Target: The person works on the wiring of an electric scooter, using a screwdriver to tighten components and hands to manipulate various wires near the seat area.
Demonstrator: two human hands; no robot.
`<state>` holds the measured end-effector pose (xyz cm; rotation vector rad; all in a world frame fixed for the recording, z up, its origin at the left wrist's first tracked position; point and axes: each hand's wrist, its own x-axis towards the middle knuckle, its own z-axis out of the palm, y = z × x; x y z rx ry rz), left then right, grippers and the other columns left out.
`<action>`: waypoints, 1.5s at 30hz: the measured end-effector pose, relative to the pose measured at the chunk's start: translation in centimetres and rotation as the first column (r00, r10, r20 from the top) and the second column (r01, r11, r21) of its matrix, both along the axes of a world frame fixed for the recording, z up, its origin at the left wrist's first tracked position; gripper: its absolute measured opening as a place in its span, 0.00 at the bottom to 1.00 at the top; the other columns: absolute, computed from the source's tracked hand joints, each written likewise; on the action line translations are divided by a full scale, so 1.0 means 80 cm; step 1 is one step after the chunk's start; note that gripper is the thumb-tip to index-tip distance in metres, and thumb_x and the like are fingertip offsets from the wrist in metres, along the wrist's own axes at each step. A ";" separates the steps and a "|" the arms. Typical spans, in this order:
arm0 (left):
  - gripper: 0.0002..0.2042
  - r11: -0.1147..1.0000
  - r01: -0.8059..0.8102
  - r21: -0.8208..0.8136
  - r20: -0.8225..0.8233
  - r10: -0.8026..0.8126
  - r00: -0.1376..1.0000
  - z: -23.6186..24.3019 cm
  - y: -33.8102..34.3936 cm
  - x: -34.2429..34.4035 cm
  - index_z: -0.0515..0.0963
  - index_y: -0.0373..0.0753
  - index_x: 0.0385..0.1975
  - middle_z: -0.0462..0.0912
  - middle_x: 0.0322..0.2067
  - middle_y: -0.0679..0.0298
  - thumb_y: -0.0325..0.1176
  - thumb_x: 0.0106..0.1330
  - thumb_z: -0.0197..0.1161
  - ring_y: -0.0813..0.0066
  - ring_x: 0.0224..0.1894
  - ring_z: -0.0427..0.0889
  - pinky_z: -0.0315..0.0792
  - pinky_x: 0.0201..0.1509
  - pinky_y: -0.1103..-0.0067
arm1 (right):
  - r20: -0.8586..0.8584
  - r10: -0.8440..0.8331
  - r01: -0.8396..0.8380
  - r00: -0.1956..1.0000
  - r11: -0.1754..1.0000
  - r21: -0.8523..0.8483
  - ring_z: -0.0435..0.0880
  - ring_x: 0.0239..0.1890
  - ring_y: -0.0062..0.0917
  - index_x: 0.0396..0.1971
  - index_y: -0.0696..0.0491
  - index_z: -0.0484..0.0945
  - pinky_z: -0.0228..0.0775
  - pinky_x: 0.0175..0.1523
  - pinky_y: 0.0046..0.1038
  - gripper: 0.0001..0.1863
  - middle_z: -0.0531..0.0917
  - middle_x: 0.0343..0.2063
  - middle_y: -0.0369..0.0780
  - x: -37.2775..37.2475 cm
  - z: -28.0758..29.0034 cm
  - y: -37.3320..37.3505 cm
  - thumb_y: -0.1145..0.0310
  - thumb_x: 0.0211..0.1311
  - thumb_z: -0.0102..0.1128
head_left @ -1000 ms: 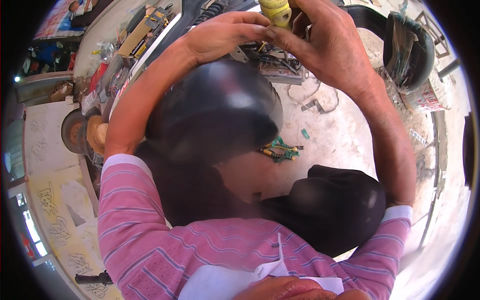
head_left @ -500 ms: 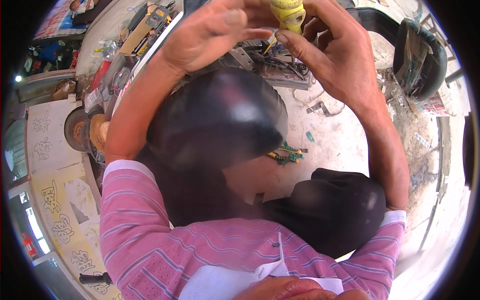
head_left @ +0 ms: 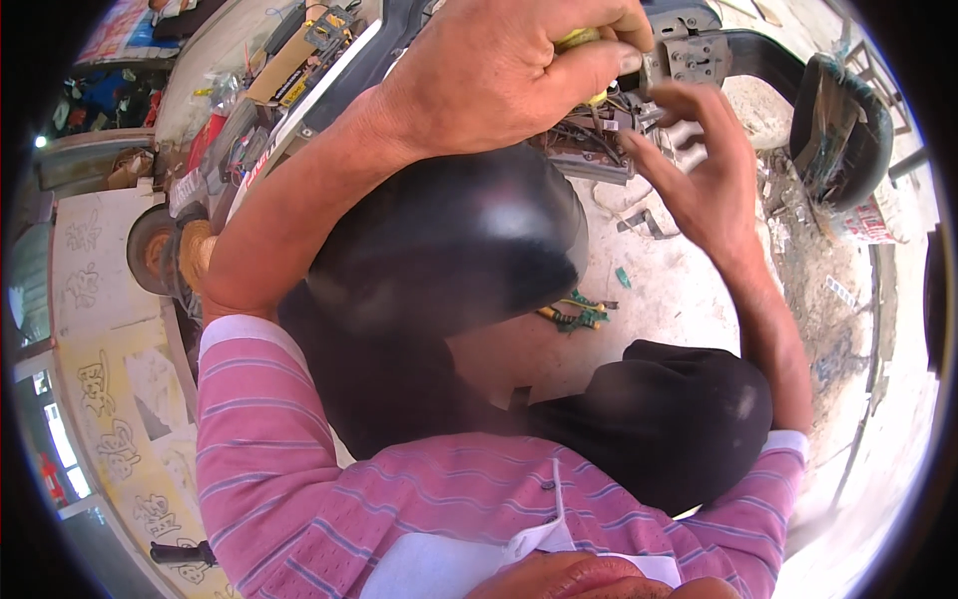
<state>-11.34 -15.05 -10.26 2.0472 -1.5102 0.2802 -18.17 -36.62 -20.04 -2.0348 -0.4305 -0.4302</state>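
Note:
My left hand (head_left: pixel 499 85) is closed round a yellow tool handle (head_left: pixel 579 40). Its fingers hide most of the handle, and the tool's other end cannot be seen. Just to the right, my right hand (head_left: pixel 704 175) is held with fingers apart and slightly blurred, holding nothing. Beyond its fingertips is a metal bracket (head_left: pixel 696 55) with holes, joined to a black curved arm. Dark wires (head_left: pixel 589 140) and metal parts lie below my left hand. A shiny black rounded seat (head_left: pixel 449 240) fills the middle, under my left forearm.
On the floor lies a green and yellow tangled piece (head_left: pixel 579 314). A black mirror-like part wrapped in plastic (head_left: pixel 843 130) stands at the right. An open cardboard box (head_left: pixel 284 70) and tools are at the upper left. A wheel (head_left: pixel 155 255) sits beside a board with writing (head_left: pixel 100 270).
The yellow handle has passed from my right hand to my left, which has moved right and closed round it. My right hand has opened and drawn down and to the right.

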 end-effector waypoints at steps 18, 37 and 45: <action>0.05 0.849 -0.528 -0.040 -0.114 0.521 0.846 0.033 0.032 -0.003 0.82 0.35 0.36 0.82 0.34 0.63 0.24 0.62 0.69 0.77 0.36 0.81 0.75 0.41 0.79 | -0.548 0.060 0.173 0.834 0.915 0.363 0.85 0.28 0.21 0.61 0.73 0.69 0.76 0.36 0.23 0.39 0.86 0.26 0.41 0.011 -0.069 0.022 0.54 0.64 0.69; 0.07 0.934 -0.346 -0.089 -0.122 0.335 0.934 0.019 0.042 0.020 0.78 0.34 0.31 0.80 0.32 0.53 0.30 0.62 0.67 0.60 0.36 0.81 0.75 0.43 0.68 | -0.781 0.073 0.076 0.620 0.985 0.152 0.86 0.35 0.25 0.60 0.66 0.69 0.79 0.38 0.29 0.34 0.86 0.38 0.46 -0.011 -0.063 0.020 0.52 0.71 0.64; 0.07 0.946 -0.256 -0.198 -0.103 0.240 0.965 0.014 0.037 0.013 0.75 0.34 0.29 0.76 0.31 0.52 0.29 0.63 0.65 0.54 0.35 0.78 0.74 0.43 0.63 | -0.924 -0.111 0.398 0.365 0.916 0.047 0.85 0.42 0.30 0.54 0.68 0.72 0.80 0.45 0.32 0.41 0.83 0.44 0.47 0.007 -0.041 0.083 0.43 0.58 0.72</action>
